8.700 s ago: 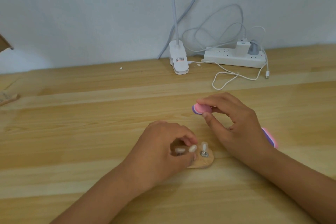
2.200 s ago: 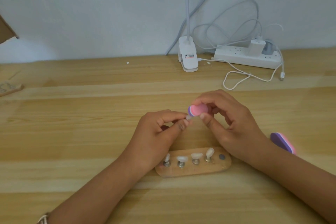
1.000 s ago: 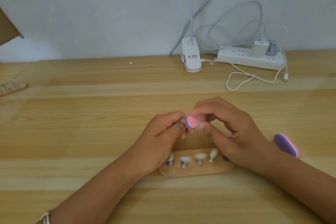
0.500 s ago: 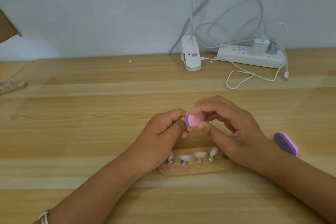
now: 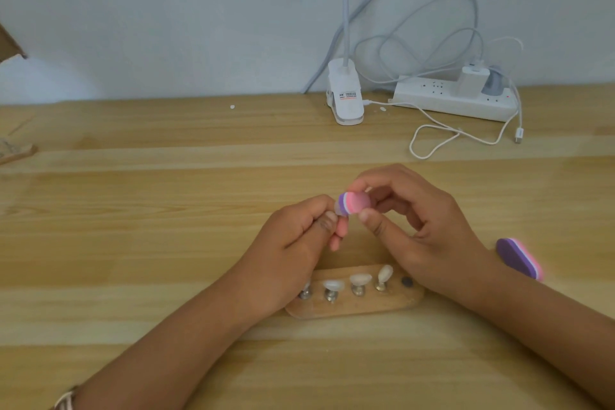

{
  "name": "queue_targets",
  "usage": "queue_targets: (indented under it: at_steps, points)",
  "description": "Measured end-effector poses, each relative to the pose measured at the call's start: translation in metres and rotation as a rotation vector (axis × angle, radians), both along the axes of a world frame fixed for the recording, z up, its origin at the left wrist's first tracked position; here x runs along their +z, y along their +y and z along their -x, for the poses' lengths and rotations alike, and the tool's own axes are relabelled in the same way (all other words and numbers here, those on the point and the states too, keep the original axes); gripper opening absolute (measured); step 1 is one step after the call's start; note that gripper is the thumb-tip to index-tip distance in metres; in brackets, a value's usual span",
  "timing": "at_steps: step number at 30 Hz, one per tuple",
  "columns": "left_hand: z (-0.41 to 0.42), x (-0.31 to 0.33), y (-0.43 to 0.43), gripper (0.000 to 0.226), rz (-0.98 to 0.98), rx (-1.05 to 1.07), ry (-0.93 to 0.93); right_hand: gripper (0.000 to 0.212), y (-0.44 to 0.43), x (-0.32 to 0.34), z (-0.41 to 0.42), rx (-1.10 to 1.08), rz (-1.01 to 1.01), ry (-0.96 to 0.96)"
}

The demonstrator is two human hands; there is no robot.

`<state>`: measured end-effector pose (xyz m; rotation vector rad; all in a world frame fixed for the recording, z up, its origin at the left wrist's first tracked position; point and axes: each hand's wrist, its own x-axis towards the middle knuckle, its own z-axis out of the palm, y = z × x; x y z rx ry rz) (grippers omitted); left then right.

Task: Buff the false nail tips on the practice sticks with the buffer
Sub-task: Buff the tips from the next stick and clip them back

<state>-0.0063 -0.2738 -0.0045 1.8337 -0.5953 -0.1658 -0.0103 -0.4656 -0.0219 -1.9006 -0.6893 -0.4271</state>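
Note:
My right hand (image 5: 422,230) pinches a small pink and purple buffer (image 5: 353,203) between thumb and fingers above the table. My left hand (image 5: 293,243) pinches a practice stick whose pale nail tip (image 5: 338,210) just shows against the buffer's purple edge; the stick itself is hidden by my fingers. Below my hands lies a wooden holder (image 5: 356,304) with several upright sticks bearing white nail tips (image 5: 360,279). Its rightmost socket (image 5: 406,282) is bare. The holder's left end is hidden under my left wrist.
A second pink and purple buffer (image 5: 520,258) lies on the table behind my right forearm. At the back stand a white lamp clamp (image 5: 345,100), a power strip (image 5: 456,98) and a loose white cable (image 5: 446,138). A wooden piece (image 5: 16,151) lies at the far left edge.
Since 8.7 s ago my left hand has lifted one stick from the holder to the buffer. Over the last second both hands stay together with only slight shifts.

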Motion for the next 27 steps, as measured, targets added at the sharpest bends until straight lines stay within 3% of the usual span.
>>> queue_targets:
  at_steps: [3,7,11,27]
  points:
    - [0.0004,0.0021,-0.0006,0.032,-0.022,0.011,-0.007,0.023,0.0006,0.0003,0.0021,0.061,0.058,-0.053]
    - [-0.0018,0.0034,0.001,0.033,-0.003,0.006,0.076,0.026,0.0,0.0024,-0.0005,-0.04,0.011,-0.003]
    - [-0.0023,0.0051,0.0007,0.034,-0.016,-0.023,0.043,0.022,0.0004,0.0026,0.0018,0.057,0.071,-0.051]
    - [-0.0026,0.0026,0.0035,0.029,-0.02,-0.037,0.117,0.025,-0.0011,0.0029,0.001,-0.048,0.075,-0.106]
